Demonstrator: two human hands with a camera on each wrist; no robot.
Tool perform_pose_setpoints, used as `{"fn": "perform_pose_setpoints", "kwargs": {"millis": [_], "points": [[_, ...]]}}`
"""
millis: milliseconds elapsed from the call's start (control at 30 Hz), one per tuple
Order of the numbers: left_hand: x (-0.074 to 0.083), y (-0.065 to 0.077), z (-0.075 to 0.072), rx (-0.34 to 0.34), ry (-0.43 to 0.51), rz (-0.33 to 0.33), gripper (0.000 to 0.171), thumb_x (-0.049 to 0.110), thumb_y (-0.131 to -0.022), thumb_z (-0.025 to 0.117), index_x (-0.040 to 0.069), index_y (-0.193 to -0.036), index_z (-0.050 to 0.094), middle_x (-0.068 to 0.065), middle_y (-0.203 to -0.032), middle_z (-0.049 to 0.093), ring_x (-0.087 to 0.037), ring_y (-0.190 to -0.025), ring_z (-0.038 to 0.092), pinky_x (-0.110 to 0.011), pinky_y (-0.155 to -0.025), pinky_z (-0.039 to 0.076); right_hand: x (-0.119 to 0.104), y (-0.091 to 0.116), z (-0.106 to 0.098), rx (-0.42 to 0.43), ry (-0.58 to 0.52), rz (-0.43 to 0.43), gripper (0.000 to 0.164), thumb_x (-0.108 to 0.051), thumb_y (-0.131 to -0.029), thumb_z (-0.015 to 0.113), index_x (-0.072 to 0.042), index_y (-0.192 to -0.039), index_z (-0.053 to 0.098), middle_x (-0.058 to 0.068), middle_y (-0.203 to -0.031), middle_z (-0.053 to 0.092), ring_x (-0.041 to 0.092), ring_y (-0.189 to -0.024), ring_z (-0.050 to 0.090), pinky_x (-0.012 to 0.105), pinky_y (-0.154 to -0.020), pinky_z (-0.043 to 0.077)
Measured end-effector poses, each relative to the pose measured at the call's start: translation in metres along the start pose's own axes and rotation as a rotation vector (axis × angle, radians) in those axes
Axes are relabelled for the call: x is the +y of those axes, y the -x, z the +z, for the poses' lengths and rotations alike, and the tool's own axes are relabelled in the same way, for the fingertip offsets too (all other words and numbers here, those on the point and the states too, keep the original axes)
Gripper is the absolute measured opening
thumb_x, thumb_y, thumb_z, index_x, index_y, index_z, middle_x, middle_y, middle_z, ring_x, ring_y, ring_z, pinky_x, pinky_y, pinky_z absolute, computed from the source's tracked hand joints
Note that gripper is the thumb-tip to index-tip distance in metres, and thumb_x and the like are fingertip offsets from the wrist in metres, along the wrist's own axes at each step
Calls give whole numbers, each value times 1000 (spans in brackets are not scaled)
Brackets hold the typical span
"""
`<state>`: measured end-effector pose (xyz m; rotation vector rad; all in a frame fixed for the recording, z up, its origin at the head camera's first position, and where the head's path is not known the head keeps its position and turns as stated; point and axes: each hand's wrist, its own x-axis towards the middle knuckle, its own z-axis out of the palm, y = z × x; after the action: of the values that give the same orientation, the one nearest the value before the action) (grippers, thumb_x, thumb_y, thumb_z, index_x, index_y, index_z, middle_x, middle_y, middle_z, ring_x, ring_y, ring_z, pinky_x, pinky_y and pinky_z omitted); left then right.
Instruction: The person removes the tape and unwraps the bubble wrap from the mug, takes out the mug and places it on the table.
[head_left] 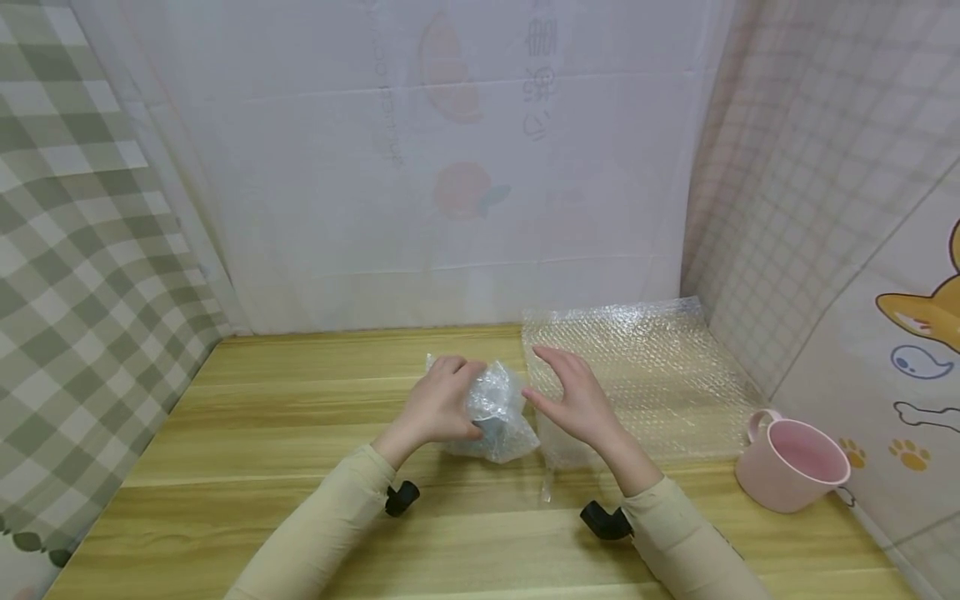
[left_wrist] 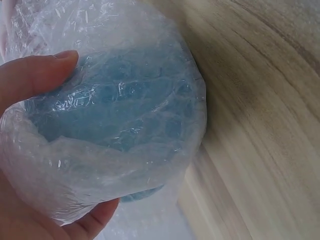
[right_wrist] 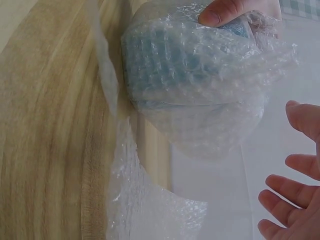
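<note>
A light-blue rounded item wrapped in bubble wrap (head_left: 497, 404) sits on the wooden table, its blue side (left_wrist: 120, 107) showing through the clear layers in the left wrist view. My left hand (head_left: 442, 406) grips this bundle from the left, thumb on one side and fingers around the other. Apart from it on the right, my right hand (head_left: 579, 402) holds nothing, its fingers spread and relaxed. In the right wrist view, the loose edges of the wrapping (right_wrist: 215, 130) fold toward that hand. What kind of item is inside, I cannot tell.
A flat sheet of bubble wrap (head_left: 652, 375) lies at the back right of the table (head_left: 300, 400). Beyond its near right corner stands a pink mug (head_left: 772, 479) beside the right wall cloth. White and checked cloths enclose the back and sides.
</note>
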<state>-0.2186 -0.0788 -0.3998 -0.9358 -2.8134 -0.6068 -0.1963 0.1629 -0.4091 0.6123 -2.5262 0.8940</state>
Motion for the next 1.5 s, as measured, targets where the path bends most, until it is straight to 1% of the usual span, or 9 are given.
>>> {"fn": "perform_pose_setpoints", "kwargs": {"millis": [300,533,667,900,1033,1100,1233,1367,1500], "points": [[-4,1,2,-10,33,-5,98,31,-55,95,9,-141,51,-17,-131,55,-32,-121,49,-51,-93,49,0,0,3,-19,-4,18,64,-21,-86,78,1,-140,51,21,-139,52,41,-129,45,57,-107,35],[-4,0,5,-10,30,-19,99,35,-58,94,8,-142,49,-18,-133,53,-34,-124,48,-51,-95,48,1,-1,5,-16,-18,-16,59,-16,-88,75,2,-140,50,21,-138,53,41,-128,46,58,-106,35],[-2,0,6,-5,25,-17,99,36,-59,93,7,-142,49,-18,-133,53,-34,-125,47,-51,-96,48,1,-1,4,-18,-21,-20,60,-15,-88,74,2,-140,50,22,-138,52,41,-128,46,59,-106,35],[-5,3,4,-24,34,12,103,42,-61,92,7,-145,45,-19,-135,51,-34,-125,45,-51,-96,47,-2,-2,2,-9,-10,-30,59,-15,-88,75,3,-139,51,22,-136,55,41,-127,48,57,-106,37],[-9,7,1,-47,65,36,109,45,-61,92,6,-148,40,-22,-142,45,-37,-131,41,-54,-101,44,-2,-2,2,2,-6,-37,59,-15,-86,76,3,-138,52,22,-134,56,40,-125,50,55,-106,38],[-11,10,0,-45,81,45,112,45,-60,92,5,-149,38,-24,-146,42,-40,-134,38,-56,-103,41,-2,-1,2,7,-6,-39,59,-15,-86,77,3,-137,53,21,-133,57,40,-125,50,55,-105,38],[-14,18,-2,-15,90,55,113,45,-58,93,5,-149,38,-26,-151,36,-42,-138,34,-59,-106,35,-2,-1,2,14,-9,-49,58,-14,-86,77,4,-136,54,21,-132,58,40,-124,51,55,-105,39],[-16,26,-3,31,73,65,110,46,-58,92,5,-147,42,-24,-150,38,-41,-137,36,-58,-109,33,-1,-1,2,14,-8,-55,58,-14,-86,77,4,-136,54,21,-132,58,40,-123,51,55,-104,39],[-18,32,-6,77,61,60,107,47,-59,92,3,-145,44,-22,-148,41,-40,-136,38,-55,-111,30,-1,-1,2,16,-9,-63,57,-14,-86,77,3,-135,55,21,-132,58,40,-123,51,54,-104,39]]}}
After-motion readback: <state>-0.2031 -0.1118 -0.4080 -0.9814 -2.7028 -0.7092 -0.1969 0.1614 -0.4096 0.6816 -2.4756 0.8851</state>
